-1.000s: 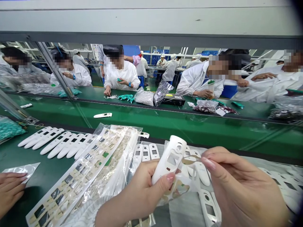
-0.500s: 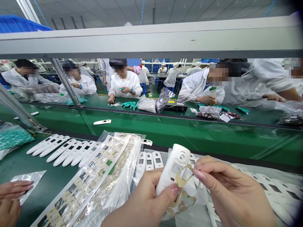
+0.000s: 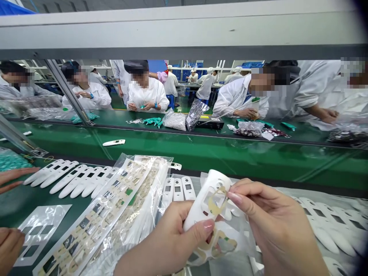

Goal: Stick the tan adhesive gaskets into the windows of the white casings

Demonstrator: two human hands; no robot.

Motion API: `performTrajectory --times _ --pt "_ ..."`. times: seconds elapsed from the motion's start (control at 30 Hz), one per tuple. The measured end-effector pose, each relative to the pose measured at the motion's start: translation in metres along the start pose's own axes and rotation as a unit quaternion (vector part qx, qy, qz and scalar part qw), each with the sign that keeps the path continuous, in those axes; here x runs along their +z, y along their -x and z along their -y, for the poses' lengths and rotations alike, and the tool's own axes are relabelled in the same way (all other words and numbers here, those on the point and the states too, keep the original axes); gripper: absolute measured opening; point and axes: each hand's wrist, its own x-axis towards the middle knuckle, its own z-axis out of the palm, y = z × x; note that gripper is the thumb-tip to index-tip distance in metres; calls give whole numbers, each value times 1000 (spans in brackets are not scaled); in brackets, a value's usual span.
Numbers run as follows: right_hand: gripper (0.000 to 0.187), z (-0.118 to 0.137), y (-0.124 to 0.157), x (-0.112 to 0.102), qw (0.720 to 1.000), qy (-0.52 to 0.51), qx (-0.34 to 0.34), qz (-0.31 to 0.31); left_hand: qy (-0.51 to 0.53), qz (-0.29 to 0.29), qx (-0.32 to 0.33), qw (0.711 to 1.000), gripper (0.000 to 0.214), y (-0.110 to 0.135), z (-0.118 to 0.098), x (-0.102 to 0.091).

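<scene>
My left hand [image 3: 178, 234] is closed around a white plastic housing [image 3: 214, 179] with a round hole and a window cut-out. The same hand also has a clear sheet of adhesive pieces [image 3: 225, 243] against the housing's lower part. Between the thumb and fingertips of my right hand [image 3: 267, 214] is the end of a yellowish adhesive frame [image 3: 214, 205]. That frame lies over the housing's window area; whether it is stuck down there, I cannot tell. Under and beyond my hands, several similar white housings [image 3: 188, 188] lie on clear plastic.
Left of my hands lie bagged strips of adhesive pieces [image 3: 100, 214] and a row of white housings [image 3: 69, 180]. A co-worker's hand [image 3: 10, 241] is by a clear sheet [image 3: 43, 230] at far left. A green belt [image 3: 161, 149] runs beyond; more housings [image 3: 330, 218] lie right.
The adhesive frame has shifted up the housing, over its window. My view has tilted down slightly. At left, a co-worker's hand has moved toward the housing row, off the clear sheet.
</scene>
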Motion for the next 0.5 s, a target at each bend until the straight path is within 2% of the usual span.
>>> performTrajectory --times 0.13,0.3,0.5 --pt "10 1 4 2 999 35 -25 -31 -1 11 4 1000 42 0 1 -2" --pt "11 6 12 5 997 62 -21 -50 -2 18 17 1000 42 1 1 -2" --pt "9 4 16 0 992 110 -60 -29 -5 16 7 1000 39 4 -2 -2"
